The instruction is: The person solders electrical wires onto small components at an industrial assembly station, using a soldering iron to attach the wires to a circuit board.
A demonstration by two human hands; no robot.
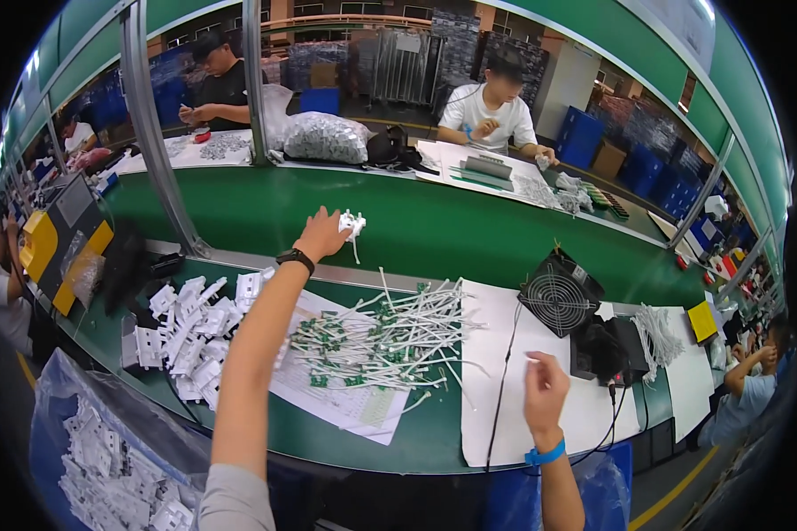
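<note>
My left hand point(321, 235) is stretched far forward over the green belt. Its fingers are closed on a small white plastic housing point(352, 221), from which a short white cable hangs down. Below that arm, a heap of white plastic housings point(199, 332) covers the bench's left part. Green circuit boards with white cables point(376, 332) lie in a tangled pile to the right of the forearm, partly on a printed sheet. My right hand point(545, 389) hovers above white paper near the bench's front edge, fingers loosely bent and a little apart, with nothing visible in them.
A black fan with a round grille point(558, 303) stands at the back right, beside a dark box point(624, 345) and a bundle of white cables point(657, 336). A lined blue bin of white parts point(106, 469) stands front left. Co-workers sit across the belt.
</note>
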